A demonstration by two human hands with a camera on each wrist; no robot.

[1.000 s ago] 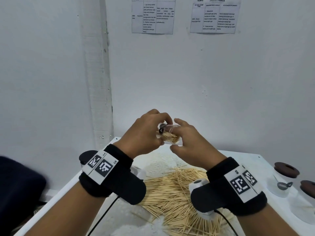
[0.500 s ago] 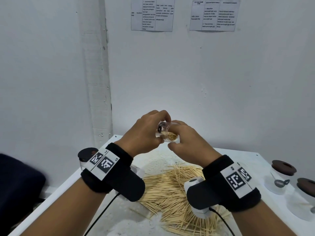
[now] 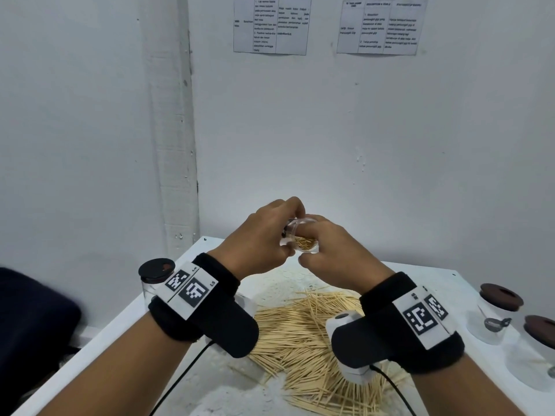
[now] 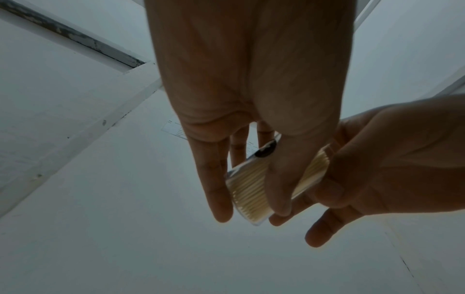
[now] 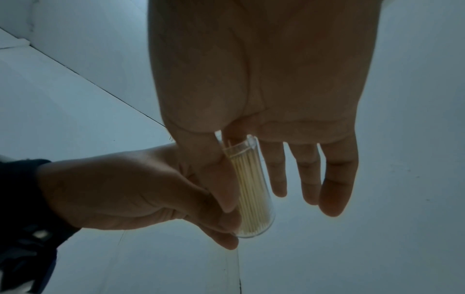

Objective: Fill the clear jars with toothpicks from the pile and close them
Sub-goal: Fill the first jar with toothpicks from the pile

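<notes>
1. Fingers [image 5: 221, 183] of our right hand [image 3: 336, 250] pinch the clear jar [image 3: 301, 238] between thumb and forefinger — the other three hang straight and hold nothing.
2. Our left hand [image 3: 258, 238] curls round the same jar from the other side; it sits mid-frame in the head view, raised above the table [image 3: 420, 277] and packed with toothpicks [image 5: 251, 189].
3. We judge the mouth the weak point: a stick stands proud at the rim, so a lid pressed on could jam or snap it.
4. Tilt the jar further and the bundle may slide out onto the pile [image 3: 300, 334], lower centre.
5. A slack pinch on smooth plastic risks a drop.
6. Lidded jars [image 3: 498, 310] wait at the right edge, another [image 3: 154, 277] at left.
</notes>
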